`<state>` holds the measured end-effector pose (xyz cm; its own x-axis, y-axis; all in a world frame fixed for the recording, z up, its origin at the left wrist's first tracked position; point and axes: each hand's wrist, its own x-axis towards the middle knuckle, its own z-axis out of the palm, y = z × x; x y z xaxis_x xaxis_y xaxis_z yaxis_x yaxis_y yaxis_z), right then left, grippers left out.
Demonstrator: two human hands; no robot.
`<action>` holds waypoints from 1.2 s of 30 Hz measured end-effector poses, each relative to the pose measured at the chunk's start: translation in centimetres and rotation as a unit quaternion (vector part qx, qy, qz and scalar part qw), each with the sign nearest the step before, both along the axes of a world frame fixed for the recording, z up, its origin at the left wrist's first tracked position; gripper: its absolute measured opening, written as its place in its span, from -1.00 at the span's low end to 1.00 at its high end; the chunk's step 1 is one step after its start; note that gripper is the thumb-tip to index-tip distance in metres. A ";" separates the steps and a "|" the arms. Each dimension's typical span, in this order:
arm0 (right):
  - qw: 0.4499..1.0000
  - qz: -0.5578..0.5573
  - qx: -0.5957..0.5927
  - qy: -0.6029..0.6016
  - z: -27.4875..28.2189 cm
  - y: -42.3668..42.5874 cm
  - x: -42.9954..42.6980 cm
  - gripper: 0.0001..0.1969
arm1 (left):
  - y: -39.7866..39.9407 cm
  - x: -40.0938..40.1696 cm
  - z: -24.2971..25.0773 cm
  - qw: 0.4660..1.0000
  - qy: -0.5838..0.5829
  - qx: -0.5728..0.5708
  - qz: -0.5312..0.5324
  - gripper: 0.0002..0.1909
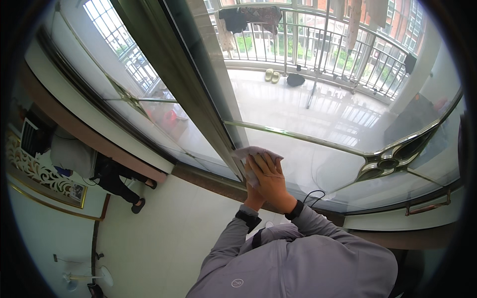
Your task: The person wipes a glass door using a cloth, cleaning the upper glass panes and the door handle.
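Observation:
A pale greyish-purple cloth [257, 150] is pressed against a glass door panel, beside the upright metal door frame [208, 111]. My right hand [271, 182] lies over the cloth with its fingers stretched forward, holding it to the surface. Close on its left is my left hand [255, 197], partly covered by the right one. A fold of the cloth shows between the two hands. The left fingers are mostly hidden, so their grip on the cloth cannot be made out.
Gold-coloured bars and a flower-shaped ornament [387, 163] cross the glass, with a door handle [428, 204] at right. Beyond lies a balcony with slippers [272, 76] and a railing [309, 46]. Another person [108, 171] stands at left. A fan [89, 277] stands at lower left.

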<state>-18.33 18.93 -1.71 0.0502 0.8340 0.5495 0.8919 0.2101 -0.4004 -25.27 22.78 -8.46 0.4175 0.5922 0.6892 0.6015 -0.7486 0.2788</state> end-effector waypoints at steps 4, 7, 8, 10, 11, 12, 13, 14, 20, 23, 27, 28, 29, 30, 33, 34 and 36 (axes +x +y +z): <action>0.994 0.057 -0.089 0.023 -2.4 -2.3 1.6 -0.37 | -3.5 0.0 -1.8 0.990 0.064 -0.085 -0.089 -0.36; 0.999 0.008 -0.020 0.026 2.7 -3.0 2.1 -0.40 | -1.9 1.6 0.5 0.992 0.057 -0.045 -0.104 -0.37; 0.999 0.002 0.033 0.027 4.6 -3.2 2.8 -0.38 | -1.3 2.5 1.7 0.993 0.047 -0.024 -0.107 -0.37; 0.992 -0.030 0.119 0.032 7.9 -3.8 4.3 -0.43 | 0.0 4.3 4.4 0.993 0.024 0.018 -0.115 -0.38; 0.985 -0.050 0.161 0.025 9.1 -4.3 5.0 -0.44 | 0.1 5.2 5.0 0.991 0.017 0.027 -0.128 -0.38; 0.985 -0.065 0.158 0.022 9.6 -4.9 5.8 -0.44 | -0.1 6.2 5.5 0.988 0.005 0.018 -0.154 -0.39; 0.984 -0.059 0.165 0.017 9.7 -5.5 6.6 -0.46 | -0.4 6.9 5.4 0.983 -0.014 -0.012 -0.185 -0.39; 0.983 -0.052 0.173 0.014 9.6 -6.1 7.3 -0.47 | -1.3 7.6 3.8 0.881 -0.178 -0.280 -0.338 -0.39; 0.990 -0.121 -0.062 -0.031 -1.2 -15.4 14.2 -0.41 | -5.3 10.8 1.4 0.930 0.108 -0.036 -0.350 -0.43; 0.982 -0.182 -0.013 -0.050 -0.8 -18.2 18.2 -0.43 | -7.6 15.3 4.5 0.896 0.121 -0.012 -0.428 -0.45; 0.960 -0.230 0.143 -0.069 3.7 -21.6 22.9 -0.46 | -12.1 20.0 9.7 0.915 0.123 0.074 -0.377 -0.51; 0.940 -0.278 0.179 -0.080 4.1 -22.4 24.1 -0.45 | -13.3 22.2 10.9 0.916 0.104 0.107 -0.373 -0.52; 0.933 -0.300 0.198 -0.030 4.7 -23.2 24.9 -0.43 | -14.6 24.4 11.8 0.918 0.084 0.139 -0.363 -0.52; 0.925 -0.301 0.232 0.003 5.2 -24.1 25.8 -0.41 | -16.0 26.1 12.6 0.915 0.056 0.154 -0.368 -0.54; 0.899 -0.380 0.206 0.071 5.1 -28.8 27.9 -0.46 | -21.1 30.6 12.7 0.895 0.026 0.154 -0.418 -0.55; 0.895 -0.388 0.210 0.066 4.6 -30.0 28.6 -0.46 | -22.3 32.0 12.0 0.886 0.035 0.120 -0.447 -0.56; 0.838 -0.299 0.275 0.365 2.7 -32.5 29.0 -0.47 | -24.9 33.4 11.2 0.865 0.086 0.021 -0.493 -0.56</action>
<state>10.71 -13.55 1.00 0.8582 0.1712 0.4839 0.4640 0.1445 -0.8740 8.12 -2.10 2.72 0.8037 -0.1352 0.5794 -0.3063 -0.9289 0.2080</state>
